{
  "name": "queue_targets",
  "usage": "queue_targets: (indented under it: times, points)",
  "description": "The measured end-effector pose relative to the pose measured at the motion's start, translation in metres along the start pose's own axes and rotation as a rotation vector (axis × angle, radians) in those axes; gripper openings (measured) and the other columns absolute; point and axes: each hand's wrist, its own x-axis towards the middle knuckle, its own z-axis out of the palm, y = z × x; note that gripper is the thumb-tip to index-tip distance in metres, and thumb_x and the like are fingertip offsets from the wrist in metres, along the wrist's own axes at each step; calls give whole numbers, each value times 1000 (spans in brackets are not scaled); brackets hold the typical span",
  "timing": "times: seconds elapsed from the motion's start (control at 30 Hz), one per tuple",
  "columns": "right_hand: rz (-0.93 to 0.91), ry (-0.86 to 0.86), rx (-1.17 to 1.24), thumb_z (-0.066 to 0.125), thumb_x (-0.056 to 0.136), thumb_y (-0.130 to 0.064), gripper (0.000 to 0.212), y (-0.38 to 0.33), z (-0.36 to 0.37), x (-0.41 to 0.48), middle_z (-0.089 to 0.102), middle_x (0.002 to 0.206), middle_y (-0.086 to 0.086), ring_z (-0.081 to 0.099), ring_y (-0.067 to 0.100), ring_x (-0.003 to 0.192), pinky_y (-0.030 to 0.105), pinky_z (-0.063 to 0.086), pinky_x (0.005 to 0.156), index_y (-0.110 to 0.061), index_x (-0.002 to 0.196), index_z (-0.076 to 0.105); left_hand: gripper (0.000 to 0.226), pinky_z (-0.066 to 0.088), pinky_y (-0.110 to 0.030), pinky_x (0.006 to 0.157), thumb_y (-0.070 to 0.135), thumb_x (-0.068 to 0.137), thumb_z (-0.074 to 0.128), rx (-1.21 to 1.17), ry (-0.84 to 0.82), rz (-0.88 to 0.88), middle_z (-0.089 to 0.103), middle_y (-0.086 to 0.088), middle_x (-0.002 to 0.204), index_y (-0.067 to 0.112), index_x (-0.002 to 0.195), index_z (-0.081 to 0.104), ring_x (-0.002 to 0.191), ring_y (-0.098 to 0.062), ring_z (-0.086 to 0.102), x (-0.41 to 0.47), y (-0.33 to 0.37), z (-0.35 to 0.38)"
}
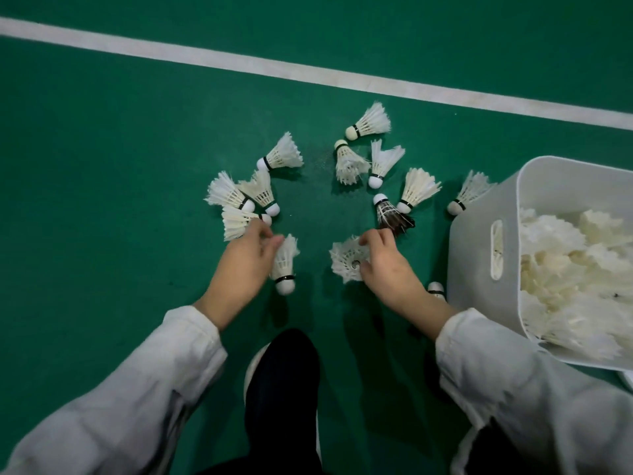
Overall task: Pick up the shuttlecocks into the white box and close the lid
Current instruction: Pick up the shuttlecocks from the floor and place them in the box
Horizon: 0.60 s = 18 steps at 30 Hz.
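Several white shuttlecocks lie scattered on the green court floor (120, 159). My left hand (245, 260) closes on a shuttlecock (285, 265) whose cork points toward me. My right hand (385, 264) grips another shuttlecock (346, 260) by its feather skirt. A dark-feathered shuttlecock (390, 214) lies just beyond my right fingers. At the right stands the white box (479, 255), open and piled with shuttlecocks (565, 269). I cannot see a lid for certain.
A white court line (308, 72) runs diagonally across the floor beyond the shuttlecocks. My dark trouser leg and shoe (282, 389) sit between my arms. One shuttlecock cork (435, 289) shows between my right wrist and the box.
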Motion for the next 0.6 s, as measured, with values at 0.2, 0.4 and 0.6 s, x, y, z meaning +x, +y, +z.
queue_targets:
  times: [0.2, 0.4, 0.6]
  points:
    - [-45, -29, -2, 45, 95, -20, 40, 1, -1, 2, 14, 150, 6, 62, 36, 87, 40, 47, 87, -1, 130, 39, 58, 42, -37, 85, 50, 93, 37, -141, 108, -350, 62, -22, 101, 10, 133, 23, 99, -35, 59, 9, -41, -19]
    - [-127, -184, -242, 41, 91, -6, 47, 14, 0, 3, 17, 154, 5, 54, 32, 116, 36, 44, 97, 0, 137, 34, 29, 53, -46, 79, 38, 93, 44, -197, -19, -363, 62, -14, 88, 19, 115, 43, 72, -29, 60, 21, -61, -5]
    - [-131, -71, -231, 44, 94, -10, 15, 17, -8, 7, 56, 102, 16, 57, 33, 93, 38, 43, 81, 0, 95, 55, 21, 46, -36, 68, 27, 92, 48, -83, 62, -246, 59, -8, 68, 15, 76, 54, 68, -29, 57, 10, -50, -8]
